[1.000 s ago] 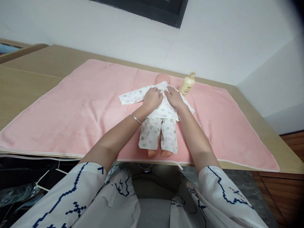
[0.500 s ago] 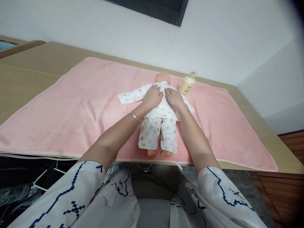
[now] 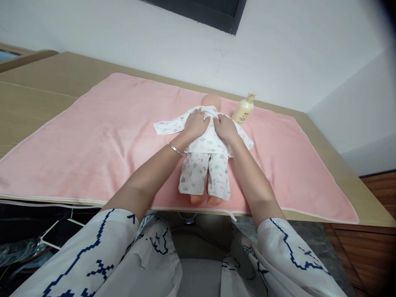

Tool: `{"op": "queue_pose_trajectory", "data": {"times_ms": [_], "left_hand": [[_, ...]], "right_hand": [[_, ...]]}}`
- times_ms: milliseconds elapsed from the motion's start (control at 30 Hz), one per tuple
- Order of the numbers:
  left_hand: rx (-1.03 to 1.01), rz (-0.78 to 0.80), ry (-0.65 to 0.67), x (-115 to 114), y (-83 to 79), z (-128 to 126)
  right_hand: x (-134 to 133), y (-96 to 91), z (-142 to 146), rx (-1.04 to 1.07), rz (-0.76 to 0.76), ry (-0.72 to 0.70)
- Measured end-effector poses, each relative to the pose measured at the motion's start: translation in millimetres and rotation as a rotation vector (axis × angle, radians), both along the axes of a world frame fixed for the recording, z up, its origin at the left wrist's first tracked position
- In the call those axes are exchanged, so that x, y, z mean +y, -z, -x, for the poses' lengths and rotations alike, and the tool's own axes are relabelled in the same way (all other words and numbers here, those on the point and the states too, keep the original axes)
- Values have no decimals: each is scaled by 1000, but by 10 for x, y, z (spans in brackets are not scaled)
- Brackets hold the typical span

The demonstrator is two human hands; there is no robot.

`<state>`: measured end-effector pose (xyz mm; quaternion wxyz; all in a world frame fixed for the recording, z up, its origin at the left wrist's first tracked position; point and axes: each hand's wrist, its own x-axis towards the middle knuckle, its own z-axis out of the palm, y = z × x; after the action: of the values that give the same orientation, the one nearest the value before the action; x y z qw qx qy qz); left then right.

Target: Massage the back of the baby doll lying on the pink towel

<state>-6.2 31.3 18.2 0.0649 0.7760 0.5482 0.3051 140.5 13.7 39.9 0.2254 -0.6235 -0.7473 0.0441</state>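
A baby doll in a white printed top and matching trousers lies stretched out on a pink blanket, its bald head toward the wall and its feet toward me. My left hand rests on the left side of the doll's upper body with its fingers extended over the cloth. On the right side, my right hand lies on the top too, its fingers laid out and slightly bent. The thumbs point toward each other with a small gap between them. Neither hand grips anything.
A pale yellow pump bottle lies or leans beside the doll's head at the right. The blanket covers much of a wooden table set against a white wall. Below its front edge at the left are a clear plastic bottle and dark items.
My left hand has shifted slightly left and its fingers have straightened. The right hand has moved a little, its fingers lying flatter. The doll stays in place.
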Motion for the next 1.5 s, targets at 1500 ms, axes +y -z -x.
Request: {"op": "queue_pose_trajectory", "data": {"times_ms": [1500], "left_hand": [[-145, 30, -52, 64, 184, -54]], "right_hand": [[125, 133, -24, 74, -30, 17]]}}
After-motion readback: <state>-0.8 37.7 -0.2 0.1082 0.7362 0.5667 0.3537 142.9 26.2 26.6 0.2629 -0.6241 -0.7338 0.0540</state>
